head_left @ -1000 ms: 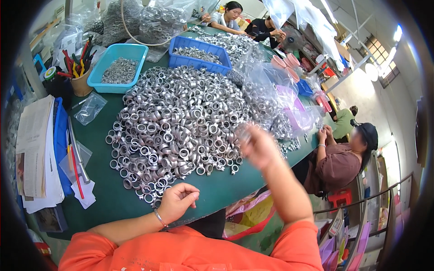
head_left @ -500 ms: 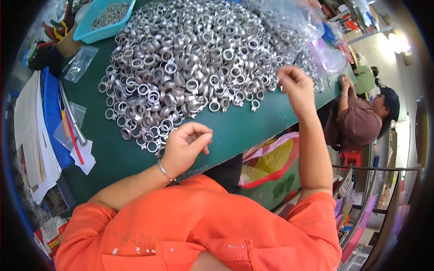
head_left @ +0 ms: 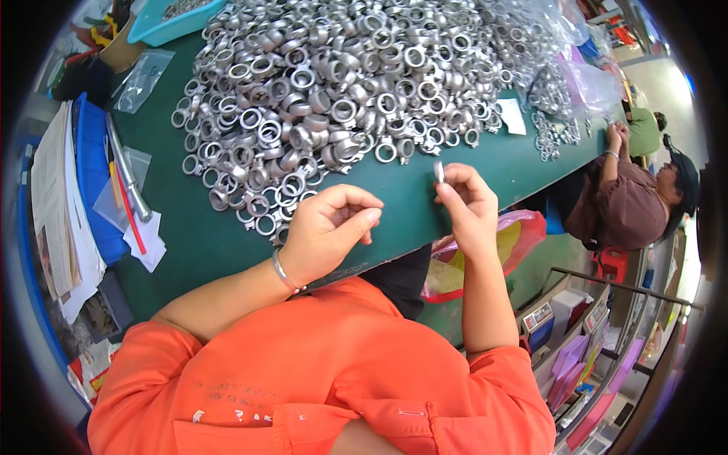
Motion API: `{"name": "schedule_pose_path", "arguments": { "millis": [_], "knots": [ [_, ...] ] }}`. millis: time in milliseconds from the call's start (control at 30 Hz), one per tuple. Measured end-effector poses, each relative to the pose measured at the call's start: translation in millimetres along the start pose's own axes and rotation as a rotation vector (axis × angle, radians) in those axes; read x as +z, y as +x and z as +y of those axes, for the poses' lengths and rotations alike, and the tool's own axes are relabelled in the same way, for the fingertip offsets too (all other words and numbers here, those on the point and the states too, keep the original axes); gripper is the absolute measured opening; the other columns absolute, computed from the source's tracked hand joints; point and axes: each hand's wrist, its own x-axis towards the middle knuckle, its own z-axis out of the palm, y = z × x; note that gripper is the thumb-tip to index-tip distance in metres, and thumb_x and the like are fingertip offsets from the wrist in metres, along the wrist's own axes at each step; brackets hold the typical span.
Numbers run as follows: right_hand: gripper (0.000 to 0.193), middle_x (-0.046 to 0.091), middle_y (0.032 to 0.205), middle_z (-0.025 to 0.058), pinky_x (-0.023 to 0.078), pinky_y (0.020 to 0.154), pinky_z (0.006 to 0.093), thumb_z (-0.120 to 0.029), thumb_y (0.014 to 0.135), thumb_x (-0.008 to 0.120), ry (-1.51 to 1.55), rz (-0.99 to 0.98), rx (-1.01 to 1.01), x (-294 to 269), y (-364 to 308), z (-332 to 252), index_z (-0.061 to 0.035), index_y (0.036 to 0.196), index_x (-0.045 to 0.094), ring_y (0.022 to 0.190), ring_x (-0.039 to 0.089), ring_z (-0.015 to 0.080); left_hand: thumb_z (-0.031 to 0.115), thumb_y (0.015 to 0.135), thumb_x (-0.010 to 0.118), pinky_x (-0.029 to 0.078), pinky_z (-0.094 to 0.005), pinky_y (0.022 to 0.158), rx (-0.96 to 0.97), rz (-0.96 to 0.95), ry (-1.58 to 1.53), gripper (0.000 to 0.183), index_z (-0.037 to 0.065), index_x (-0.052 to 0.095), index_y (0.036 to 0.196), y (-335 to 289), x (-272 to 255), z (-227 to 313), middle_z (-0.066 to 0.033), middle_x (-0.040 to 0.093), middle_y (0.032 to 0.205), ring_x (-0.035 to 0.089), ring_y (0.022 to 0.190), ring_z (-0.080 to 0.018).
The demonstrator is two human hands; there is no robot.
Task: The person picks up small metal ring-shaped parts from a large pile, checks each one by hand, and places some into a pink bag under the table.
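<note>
A big heap of grey metal rings (head_left: 334, 83), each with a small lug, covers the table before me. Between the thumb and fingertips of my right hand (head_left: 472, 208) is one metal ring (head_left: 439, 172), seen nearly edge-on, held just in front of the heap. My left hand (head_left: 326, 227), with a bangle on its wrist, is to the left of it over the table's near part. Its thumb is pressed against bent fingers; whatever may be between them is hidden. The nearest rings of the heap lie just past that hand.
On the green table (head_left: 171, 235) are a turquoise tray (head_left: 163, 29), a white paper slip (head_left: 512, 116) and clear plastic bags. Papers, a blue file holder (head_left: 98, 182) and pens stand at left. A red-rimmed bag (head_left: 523, 235) hangs below the edge. Another person (head_left: 618, 197) sits at right.
My right hand has come back from the heap's right side toward my left hand, now with a ring in its fingertips. The left hand has shifted slightly right. The view has turned a little.
</note>
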Motion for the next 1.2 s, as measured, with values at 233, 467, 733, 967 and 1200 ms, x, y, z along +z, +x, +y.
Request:
{"name": "schedule_pose_path", "arguments": {
  "millis": [233,467,733,967,1200],
  "knots": [
    [0.019,0.052,0.110,0.0151,0.049,0.075,0.0278,0.006,0.079,0.056,0.354,-0.283,-0.042,32.2,-32.2,-9.4,0.0043,0.097,0.056,0.093,0.057,0.0205,0.000,0.081,0.059,0.048,-0.0207,0.063,0.015,-0.094,0.145,0.012,-0.004,0.060,0.092,0.4,-4.0,4.3,-0.0062,0.054,0.089,0.057,0.070,-0.0112],
    [0.029,0.055,0.106,0.0144,0.047,0.078,0.0265,0.008,0.085,0.043,0.255,-0.036,-0.159,54.0,-40.4,-15.8,0.0032,0.113,0.043,0.097,0.056,0.0184,-0.001,0.076,0.064,0.046,-0.0194,0.062,0.234,-0.150,0.385,0.011,0.000,0.061,0.086,-0.4,-2.0,-1.0,-0.0055,0.056,0.085,0.055,0.074,-0.0093],
    [0.032,0.058,0.097,0.0108,0.048,0.063,0.0223,-0.001,0.082,0.058,0.424,-0.145,-0.036,57.2,-44.0,-20.7,0.0056,0.112,0.048,0.080,0.056,0.0121,-0.002,0.070,0.065,0.046,-0.0262,0.060,0.485,-0.095,0.626,0.012,0.003,0.063,0.081,0.4,-0.1,1.8,-0.0062,0.059,0.078,0.057,0.070,-0.0177],
    [0.023,0.059,0.089,0.0106,0.049,0.063,0.0234,-0.009,0.087,0.055,0.551,-0.175,0.136,51.8,-43.5,-12.0,0.0050,0.105,0.052,0.072,0.057,0.0131,-0.001,0.072,0.065,0.046,-0.0249,0.058,0.434,-0.104,0.583,0.010,0.004,0.063,0.081,-0.7,0.9,2.3,-0.0051,0.058,0.075,0.056,0.066,-0.0161],
    [0.017,0.059,0.090,0.0086,0.048,0.062,0.0213,-0.005,0.086,0.054,0.532,-0.135,0.134,57.9,-49.0,-14.3,0.0020,0.102,0.050,0.074,0.058,0.0111,0.005,0.077,0.063,0.044,-0.0223,0.056,0.342,-0.035,0.499,0.008,0.002,0.061,0.084,-2.3,-0.9,-5.1,-0.0048,0.055,0.077,0.054,0.063,-0.0110]
  ]
}}
